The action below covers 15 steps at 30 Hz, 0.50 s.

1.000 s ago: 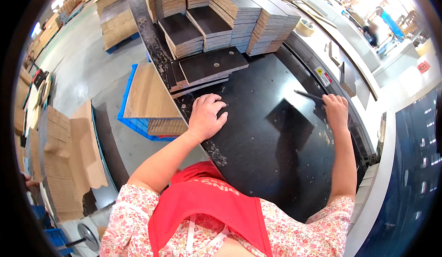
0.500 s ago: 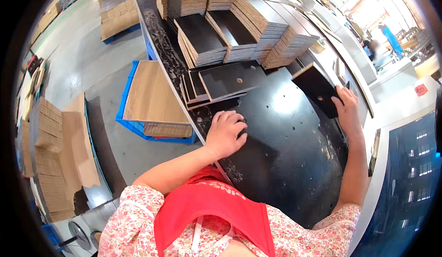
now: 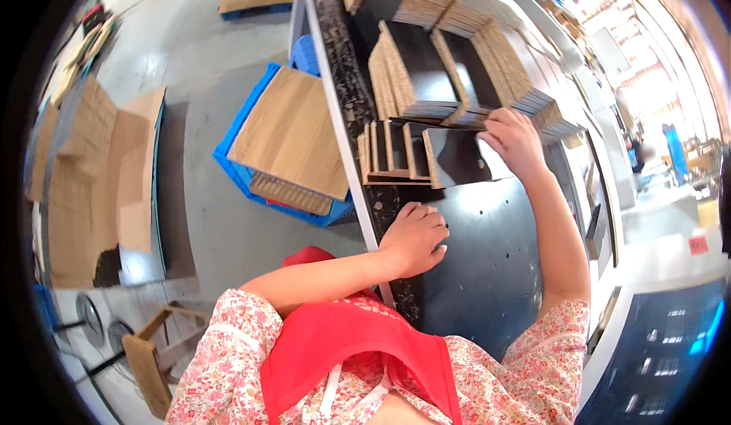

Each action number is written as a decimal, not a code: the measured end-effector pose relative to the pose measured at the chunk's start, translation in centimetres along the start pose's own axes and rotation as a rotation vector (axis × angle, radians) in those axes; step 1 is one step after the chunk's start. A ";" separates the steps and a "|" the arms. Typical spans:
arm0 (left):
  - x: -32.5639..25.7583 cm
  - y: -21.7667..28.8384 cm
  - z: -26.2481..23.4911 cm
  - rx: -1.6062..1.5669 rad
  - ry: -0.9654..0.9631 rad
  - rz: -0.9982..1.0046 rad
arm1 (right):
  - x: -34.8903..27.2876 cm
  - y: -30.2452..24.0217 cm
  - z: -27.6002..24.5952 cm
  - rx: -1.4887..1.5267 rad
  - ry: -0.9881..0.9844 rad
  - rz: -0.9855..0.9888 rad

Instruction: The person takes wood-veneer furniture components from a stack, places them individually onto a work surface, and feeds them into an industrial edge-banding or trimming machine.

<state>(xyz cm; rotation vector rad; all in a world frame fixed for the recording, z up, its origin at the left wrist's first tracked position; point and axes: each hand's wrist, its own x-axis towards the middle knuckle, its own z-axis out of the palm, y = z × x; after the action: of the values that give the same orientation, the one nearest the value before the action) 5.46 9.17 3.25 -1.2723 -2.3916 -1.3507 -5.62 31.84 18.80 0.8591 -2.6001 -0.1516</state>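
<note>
My right hand grips the right end of a dark rectangular board with pale cut edges. The board lies against a short row of similar dark panels that lean on one another at the left of the black worktop. Closer to me, my left hand rests on the worktop near its left edge, its fingers curled. A small dark bit shows by the fingertips, but what they hold, if anything, is hidden. Just beyond the leaning panels stand stacks of dark boards.
Taller stacks of boards line the far side of the worktop. Left of it, a blue crate bears wood-grain panels on the floor. Farther left stands an opened cardboard box. A dark glossy panel lies at the lower right.
My right hand has brought its dark board from the right side of the worktop leftward to the leaning panels. My left hand stays on the worktop; the whole view has shifted.
</note>
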 end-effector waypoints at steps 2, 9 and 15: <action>0.0 -0.1 0.2 0.002 0.008 -0.011 | 0.1 -0.5 0.1 -0.078 0.012 -0.016; 0.0 0.0 0.0 -0.020 -0.032 -0.026 | 2.8 -0.6 0.1 -0.057 0.112 0.196; -0.2 0.0 0.2 -0.023 0.021 0.012 | 5.4 0.7 -0.4 -0.132 -0.263 0.334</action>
<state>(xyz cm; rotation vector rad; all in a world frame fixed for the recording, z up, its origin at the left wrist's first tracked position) 5.64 9.19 3.01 -1.2698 -2.3579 -1.3845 -9.79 29.23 21.09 0.3714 -2.8935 -0.3565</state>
